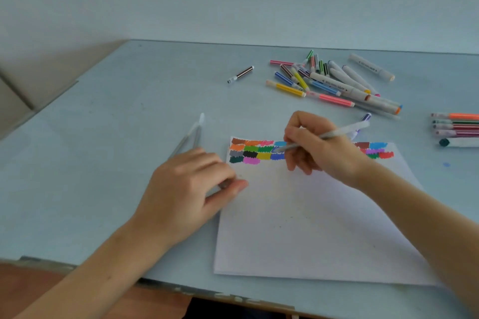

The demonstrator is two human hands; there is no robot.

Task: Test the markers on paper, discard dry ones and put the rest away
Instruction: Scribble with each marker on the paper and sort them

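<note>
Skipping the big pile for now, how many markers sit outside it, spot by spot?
Brown marker, alone left of the pile: 1
Row at the table's right edge: 5
Marker in the right hand: 1
Purple marker behind that hand: 1
Total: 8
Clear pens in the left hand: blurred, uncounted

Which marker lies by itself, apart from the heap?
The brown-striped marker, alone on the bare table left of the heap; the others there overlap or touch.
</note>
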